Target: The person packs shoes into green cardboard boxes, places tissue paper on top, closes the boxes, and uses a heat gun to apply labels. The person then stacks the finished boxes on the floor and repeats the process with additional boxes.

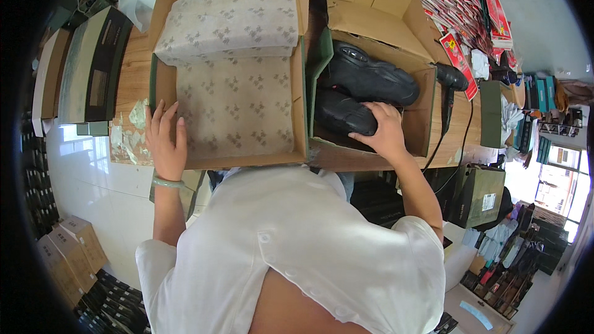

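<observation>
My left hand rests at the left wall of an open shoe box, its fingers stretched and apart. Patterned tissue paper lines that box, and a folded flap of it lies over the far side. To the right stands a second open shoe box with a pair of black shoes in it. Around the toe of the nearer shoe my right hand has its thumb and fingers closed. The farther shoe lies on its side beside it.
A black hair dryer with a cord lies right of the second box. Red printed cards are heaped at the far right. Closed shoe boxes stand at the table's left. Brown cartons sit on the floor.
</observation>
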`<state>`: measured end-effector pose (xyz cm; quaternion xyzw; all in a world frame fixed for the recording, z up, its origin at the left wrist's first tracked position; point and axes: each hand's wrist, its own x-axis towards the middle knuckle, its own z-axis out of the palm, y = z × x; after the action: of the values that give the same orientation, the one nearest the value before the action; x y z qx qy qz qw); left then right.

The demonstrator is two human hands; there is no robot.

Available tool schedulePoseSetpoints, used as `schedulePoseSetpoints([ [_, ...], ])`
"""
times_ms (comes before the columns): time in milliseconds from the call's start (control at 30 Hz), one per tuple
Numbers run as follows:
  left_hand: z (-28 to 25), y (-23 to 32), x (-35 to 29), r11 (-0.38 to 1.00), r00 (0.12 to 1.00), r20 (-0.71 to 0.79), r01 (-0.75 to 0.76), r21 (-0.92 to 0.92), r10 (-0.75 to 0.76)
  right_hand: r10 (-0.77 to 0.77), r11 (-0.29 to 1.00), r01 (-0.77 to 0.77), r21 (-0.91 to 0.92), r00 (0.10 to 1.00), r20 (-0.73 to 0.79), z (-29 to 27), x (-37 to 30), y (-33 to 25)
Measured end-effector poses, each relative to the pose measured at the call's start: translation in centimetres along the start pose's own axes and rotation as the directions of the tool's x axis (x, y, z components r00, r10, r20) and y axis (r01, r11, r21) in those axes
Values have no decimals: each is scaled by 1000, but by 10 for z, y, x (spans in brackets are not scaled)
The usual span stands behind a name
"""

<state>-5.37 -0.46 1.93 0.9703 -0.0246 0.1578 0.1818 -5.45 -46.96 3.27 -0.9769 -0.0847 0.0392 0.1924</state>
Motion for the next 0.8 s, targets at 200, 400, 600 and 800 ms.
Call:
schedulePoseSetpoints([
  [200, 2, -1, -1, 998, 999, 38, 11, 66, -14, 245, 857, -79, 509, 931, -270, -19, -9, 22],
  [400, 6, -8, -3, 991, 999, 47, -7, 133, 0, 593, 175, 269, 947, 739, -319, -66, -7, -1],
  [600, 5, -4, -3, 985, 997, 68, 19, 174, -32, 553, -96, 238, 967, 820, -147, -90, -1, -30],
  [800, 6, -5, -4, 988, 1000, 30, -2, 152, -3, 419, -173, 188, 967, 902, -101, -89, 24, -68],
])
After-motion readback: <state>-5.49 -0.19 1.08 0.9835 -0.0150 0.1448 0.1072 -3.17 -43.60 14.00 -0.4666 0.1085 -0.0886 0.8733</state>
